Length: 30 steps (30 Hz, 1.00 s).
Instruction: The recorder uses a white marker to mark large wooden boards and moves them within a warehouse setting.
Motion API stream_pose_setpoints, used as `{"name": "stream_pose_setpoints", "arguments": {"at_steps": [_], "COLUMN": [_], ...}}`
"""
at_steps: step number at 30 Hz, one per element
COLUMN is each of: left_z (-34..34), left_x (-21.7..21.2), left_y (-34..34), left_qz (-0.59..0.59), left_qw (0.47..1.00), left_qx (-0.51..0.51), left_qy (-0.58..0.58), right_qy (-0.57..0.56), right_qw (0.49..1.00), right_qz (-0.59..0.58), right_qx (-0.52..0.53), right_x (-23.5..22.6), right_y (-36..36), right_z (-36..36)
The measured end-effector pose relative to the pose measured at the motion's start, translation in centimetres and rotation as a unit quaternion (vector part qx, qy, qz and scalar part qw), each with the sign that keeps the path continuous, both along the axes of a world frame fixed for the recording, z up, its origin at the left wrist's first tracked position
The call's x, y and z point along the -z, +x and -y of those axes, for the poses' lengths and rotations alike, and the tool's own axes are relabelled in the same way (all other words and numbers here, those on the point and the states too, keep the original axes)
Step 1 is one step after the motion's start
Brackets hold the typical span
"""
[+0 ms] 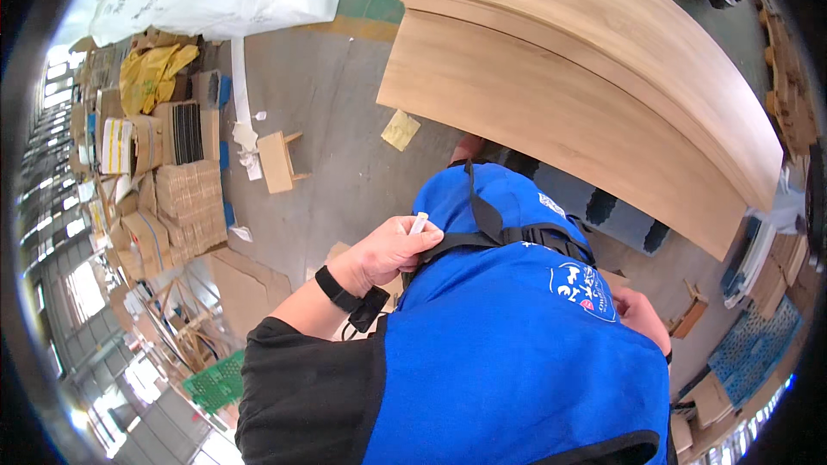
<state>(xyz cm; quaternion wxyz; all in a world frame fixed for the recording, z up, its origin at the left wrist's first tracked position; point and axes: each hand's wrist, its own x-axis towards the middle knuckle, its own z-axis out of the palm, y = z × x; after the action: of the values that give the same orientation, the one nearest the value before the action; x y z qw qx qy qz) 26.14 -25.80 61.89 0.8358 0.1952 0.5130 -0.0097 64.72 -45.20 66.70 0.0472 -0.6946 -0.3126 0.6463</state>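
Note:
My left hand (388, 251) is closed in a pinch at the left side of the blue apron (517, 362) I wear. A short white stick (419, 223) with a yellowish end pokes up between its thumb and fingers; its exact kind is unclear. The fingertips also lie against a black strap (461, 243) running across the apron to a buckle. At the apron's right side is my right hand (639, 315). Its fingers are bent inward and mostly hidden by the apron, so what they touch cannot be seen.
Ahead and right stand large wood-grain panels (551, 95) with a stepped edge. A small wooden stool (276, 162) and a yellowish sheet (401, 130) are on the grey floor. Stacked cardboard (189, 207) lines the left; a blue pallet (758, 353) is at the right.

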Motion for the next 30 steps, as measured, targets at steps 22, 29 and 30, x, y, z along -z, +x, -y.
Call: {"name": "stream_pose_setpoints", "arguments": {"at_steps": [22, 29, 30], "left_z": [-3.0, -4.0, -3.9], "left_x": [1.3, 0.8, 1.0], "left_y": [3.1, 3.3, 3.4], "left_qz": [-0.014, -0.003, -0.009], "left_qw": [0.999, 0.999, 0.999], "left_qx": [0.025, 0.034, 0.038], "left_qy": [0.028, 0.006, 0.015], "right_qy": [0.212, 0.102, 0.101], "right_qw": [0.968, 0.962, 0.962], "right_qz": [-0.114, -0.24, -0.24], "right_qx": [-0.068, -0.085, -0.084], "right_x": [2.5, 3.4, 4.1], "right_y": [-6.9, -8.6, -8.9], "right_z": [-18.0, -20.3, -20.4]}}
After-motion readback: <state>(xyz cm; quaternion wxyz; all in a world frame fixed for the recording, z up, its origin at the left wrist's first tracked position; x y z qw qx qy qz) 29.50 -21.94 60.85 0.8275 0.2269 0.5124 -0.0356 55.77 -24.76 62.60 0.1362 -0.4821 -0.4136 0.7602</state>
